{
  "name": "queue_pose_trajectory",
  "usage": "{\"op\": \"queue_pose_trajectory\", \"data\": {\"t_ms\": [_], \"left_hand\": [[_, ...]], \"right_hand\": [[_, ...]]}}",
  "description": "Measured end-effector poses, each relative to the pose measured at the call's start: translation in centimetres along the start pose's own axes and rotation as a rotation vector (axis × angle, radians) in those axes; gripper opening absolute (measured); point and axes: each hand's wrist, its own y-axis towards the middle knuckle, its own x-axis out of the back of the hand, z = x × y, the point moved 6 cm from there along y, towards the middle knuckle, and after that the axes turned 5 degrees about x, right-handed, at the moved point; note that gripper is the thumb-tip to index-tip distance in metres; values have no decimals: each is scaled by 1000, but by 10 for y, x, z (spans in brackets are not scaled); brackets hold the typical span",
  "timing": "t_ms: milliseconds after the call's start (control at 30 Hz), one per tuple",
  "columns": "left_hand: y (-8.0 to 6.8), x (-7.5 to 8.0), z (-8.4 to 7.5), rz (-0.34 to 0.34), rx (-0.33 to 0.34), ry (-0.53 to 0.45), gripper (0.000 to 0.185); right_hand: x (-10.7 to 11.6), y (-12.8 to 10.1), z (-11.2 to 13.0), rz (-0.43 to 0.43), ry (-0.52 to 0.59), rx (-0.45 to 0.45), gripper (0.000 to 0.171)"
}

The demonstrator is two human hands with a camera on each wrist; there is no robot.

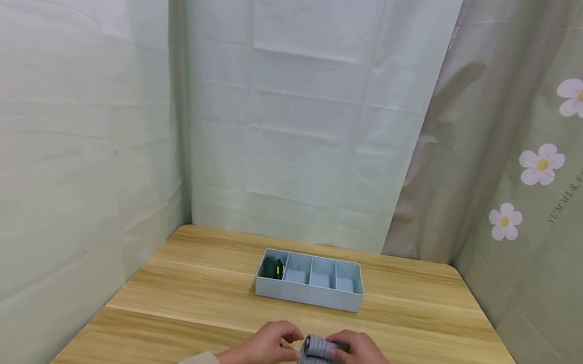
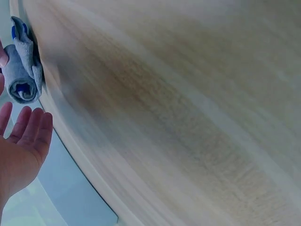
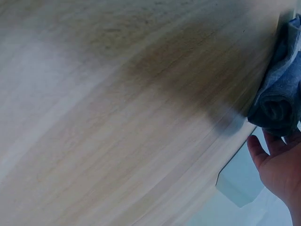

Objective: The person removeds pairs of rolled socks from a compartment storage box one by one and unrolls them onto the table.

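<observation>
A grey striped pair of socks (image 1: 321,352) lies on the table close to me, its far part wound into a roll and its near part flat with a blue label. My right hand (image 1: 360,357) holds the right end of the roll, thumb on the near side and fingers over the far side. Left of the socks is my left hand (image 1: 271,346), its fingers loosely bent and apart from the roll. The left wrist view shows the coiled end of the socks (image 2: 22,84) beyond the spread fingers. In the right wrist view, fingers touch the rolled socks (image 3: 277,106).
Beyond the hands stands a light blue box (image 1: 307,293) with several compartments in a row. Its leftmost compartment holds a dark green bundle (image 1: 270,266) with yellow marks. The wooden table (image 1: 197,290) is bordered by pale curtains (image 1: 300,147) at the back and sides.
</observation>
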Motion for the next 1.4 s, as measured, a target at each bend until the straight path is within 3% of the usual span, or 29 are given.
{"op": "queue_pose_trajectory", "data": {"t_ms": [267,567,733,1000,1267,1400], "left_hand": [[-3,-7,-3,-20,-88,4,19],[1,-16,2,29,-57,10,15],[3,-19,0,14,-135,115,16],[6,-25,-8,-7,-205,285,17],[6,-31,-8,-31,-283,445,19],[1,-34,-12,-28,-355,545,21]], "right_hand": [[0,4,-5,22,42,-91,23],[-2,8,-11,-10,69,-150,23],[-3,11,-13,-30,87,-169,22],[0,14,-12,-59,54,-176,23],[3,14,-14,-178,-26,-169,25],[2,14,-18,-193,-34,-195,24]]}}
